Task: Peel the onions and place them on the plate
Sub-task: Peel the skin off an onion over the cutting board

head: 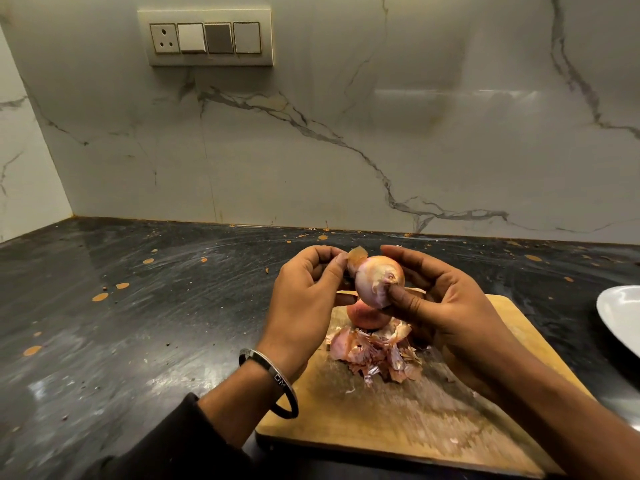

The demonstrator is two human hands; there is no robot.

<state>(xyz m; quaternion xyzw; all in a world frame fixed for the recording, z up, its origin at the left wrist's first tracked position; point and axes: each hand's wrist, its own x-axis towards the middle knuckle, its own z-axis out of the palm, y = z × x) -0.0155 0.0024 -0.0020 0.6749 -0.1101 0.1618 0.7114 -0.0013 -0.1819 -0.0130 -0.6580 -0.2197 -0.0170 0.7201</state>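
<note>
My right hand [438, 299] grips a pale pink onion [375, 278] above the wooden cutting board [433, 427], thumb pressed on its near side. My left hand [308, 289] pinches a thin strip of dry onion skin [356, 254] at the onion's top left. A second onion [365, 317] lies on the board just below the held one, partly hidden by my hands. A heap of peeled skins [375, 356] sits in front of it. The white plate [620, 317] shows only its edge at the far right.
The black stone counter [138, 323] carries scattered orange specks and skin bits. A marble wall [346, 133] with a switch panel [207, 38] stands behind, and a side wall closes the left corner. A metal bangle [277, 382] rings my left wrist.
</note>
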